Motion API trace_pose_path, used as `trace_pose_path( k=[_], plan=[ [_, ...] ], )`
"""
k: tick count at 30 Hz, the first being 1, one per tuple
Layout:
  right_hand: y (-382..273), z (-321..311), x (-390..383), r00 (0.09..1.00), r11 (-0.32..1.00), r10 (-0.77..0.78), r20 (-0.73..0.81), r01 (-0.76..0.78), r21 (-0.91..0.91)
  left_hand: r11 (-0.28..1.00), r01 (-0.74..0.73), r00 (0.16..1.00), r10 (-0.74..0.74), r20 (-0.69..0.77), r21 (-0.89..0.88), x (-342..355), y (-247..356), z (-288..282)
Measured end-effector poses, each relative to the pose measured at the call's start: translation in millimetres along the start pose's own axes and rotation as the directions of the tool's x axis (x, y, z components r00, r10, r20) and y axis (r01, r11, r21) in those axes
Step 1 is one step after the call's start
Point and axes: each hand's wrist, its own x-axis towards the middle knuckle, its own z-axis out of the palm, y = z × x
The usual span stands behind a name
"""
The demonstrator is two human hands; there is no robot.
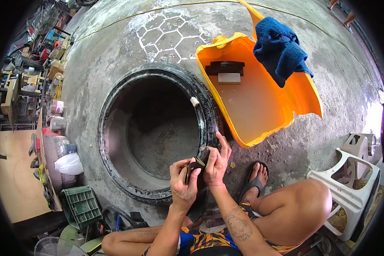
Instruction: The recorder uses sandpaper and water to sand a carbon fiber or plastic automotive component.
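Observation:
A small, dark, flat piece (192, 167), seemingly folded, is pinched between the thumb and fingers of my left hand (183, 181). My right hand (216, 167) is beside it, bent fingers against the piece's far end and one finger stretched out forward. What exactly the piece is, I cannot make out. Both hands are over the near right edge of a large black tyre (115, 96) lying flat on the floor. On the tyre's right inner rim sits a small whitish chunk (194, 101).
Right of the tyre, a cut-open orange container (239, 135) holds cloudy water, a dark block (225, 68) and a pale block (229, 78). A blue towel (279, 49) drapes over its edge. A white plastic stool (350, 170) stands right, a green crate (80, 207) left, near cluttered shelves.

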Motion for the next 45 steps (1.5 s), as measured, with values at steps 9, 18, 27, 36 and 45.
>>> trace_pose_path(
  k=[9,18,27,36,45],
  plan=[
    [0.8,3.0,-3.6,1.0,1.0,0.0,0.01,0.0,-0.001,0.999,0.049,0.996,-0.05,0.072,0.012,2.3,-5.7,-7.5],
    [-0.8,4.1,-3.1,0.999,1.0,0.007,0.041,-0.007,-0.005,0.995,0.098,0.994,-0.097,0.054,-0.025,12.2,-4.6,-6.5],
    [3.0,3.4,-5.4,0.999,0.999,0.045,0.015,-0.046,0.008,0.743,0.501,0.841,-0.54,0.045,-0.444,20.9,-10.4,-25.9],
    [0.4,4.7,-7.6,0.998,0.998,0.052,0.022,-0.053,0.025,0.998,0.061,0.997,-0.061,0.048,-0.015,13.1,1.4,-0.8],
    [3.5,-0.7,-5.9,0.998,0.999,0.028,0.051,-0.027,-0.02,0.999,0.001,0.997,0.003,0.079,-0.042,33.8,2.8,12.2]
  ],
)
